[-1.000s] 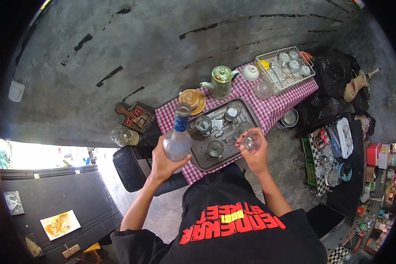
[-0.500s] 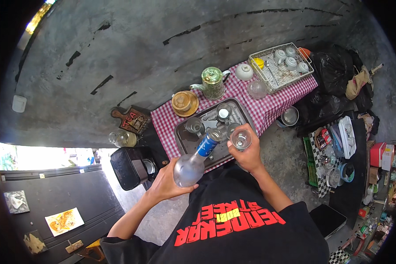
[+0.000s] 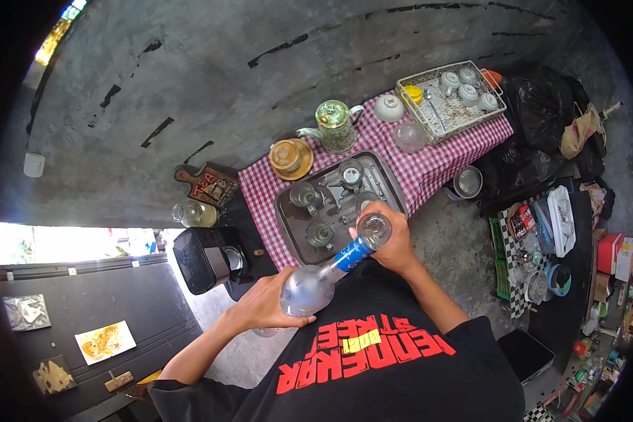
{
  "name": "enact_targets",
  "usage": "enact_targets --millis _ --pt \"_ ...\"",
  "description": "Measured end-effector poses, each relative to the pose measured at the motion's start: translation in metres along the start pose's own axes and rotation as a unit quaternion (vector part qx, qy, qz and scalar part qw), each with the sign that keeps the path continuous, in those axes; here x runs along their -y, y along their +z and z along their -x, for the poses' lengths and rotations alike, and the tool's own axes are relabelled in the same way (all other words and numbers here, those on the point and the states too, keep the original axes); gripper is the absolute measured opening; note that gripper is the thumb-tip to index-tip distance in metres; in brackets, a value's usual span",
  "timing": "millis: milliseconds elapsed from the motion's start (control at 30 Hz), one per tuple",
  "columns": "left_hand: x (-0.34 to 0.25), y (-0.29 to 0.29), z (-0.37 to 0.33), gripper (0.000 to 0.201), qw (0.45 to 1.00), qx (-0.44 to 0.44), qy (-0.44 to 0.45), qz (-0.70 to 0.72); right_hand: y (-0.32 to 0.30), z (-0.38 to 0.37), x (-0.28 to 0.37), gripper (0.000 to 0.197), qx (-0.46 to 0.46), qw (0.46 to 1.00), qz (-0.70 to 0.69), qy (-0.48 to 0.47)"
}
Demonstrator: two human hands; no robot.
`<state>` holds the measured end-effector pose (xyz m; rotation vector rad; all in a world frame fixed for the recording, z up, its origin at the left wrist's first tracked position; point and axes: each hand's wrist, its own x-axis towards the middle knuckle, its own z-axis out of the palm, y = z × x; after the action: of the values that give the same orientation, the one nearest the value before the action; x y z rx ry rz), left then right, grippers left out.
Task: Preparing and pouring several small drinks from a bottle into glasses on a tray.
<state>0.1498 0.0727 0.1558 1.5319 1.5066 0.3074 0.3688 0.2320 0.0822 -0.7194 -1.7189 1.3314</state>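
My left hand point(image 3: 269, 299) is wrapped round the body of a clear glass bottle point(image 3: 308, 292) with a blue neck band. Its neck tilts away to the right, and its mouth meets a small clear glass point(image 3: 375, 228) in my right hand point(image 3: 397, 246). Whether liquid runs between them I cannot make out. Just beyond lies a dark tray point(image 3: 288, 226) holding several glass mugs, among them a near mug point(image 3: 321, 235), a left mug point(image 3: 304, 195) and a far mug point(image 3: 351, 172). My right fingers partly cover another mug point(image 3: 365, 201).
Behind the tray stand a wooden cup on a saucer point(image 3: 288, 157), a green patterned pot point(image 3: 336, 126), a white bowl point(image 3: 388, 108) and a wire basket point(image 3: 449, 116) of cups on a checked cloth point(image 3: 429, 172). A black appliance point(image 3: 200, 261) stands at left.
The bottle has tipped further right, bringing its neck from apart to against the glass. My right hand has shifted slightly left. The near mug on the tray now shows.
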Motion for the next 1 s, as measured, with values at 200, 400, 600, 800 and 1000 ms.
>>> enact_targets --millis 200,400,600,800,1000 --pt "-0.004 0.002 0.000 0.087 1.000 0.012 -0.025 0.006 -0.009 0.003 -0.005 0.025 0.018 0.999 -0.025 -0.019" --pt "-0.014 -0.001 0.000 0.087 0.999 0.026 -0.042 0.000 -0.012 0.002 -0.010 0.025 0.010 0.999 0.001 -0.039" --pt "-0.019 -0.004 0.001 0.087 0.995 0.059 -0.078 -0.006 -0.016 0.003 -0.017 0.034 0.027 0.999 -0.010 -0.024" --pt "-0.018 -0.003 0.002 0.087 0.995 0.057 -0.078 -0.010 -0.016 0.002 -0.020 0.024 0.019 0.997 0.010 -0.068" --pt "-0.017 -0.005 0.003 0.088 0.992 0.071 -0.101 -0.036 -0.016 0.004 -0.022 0.025 0.028 0.997 0.015 -0.073"
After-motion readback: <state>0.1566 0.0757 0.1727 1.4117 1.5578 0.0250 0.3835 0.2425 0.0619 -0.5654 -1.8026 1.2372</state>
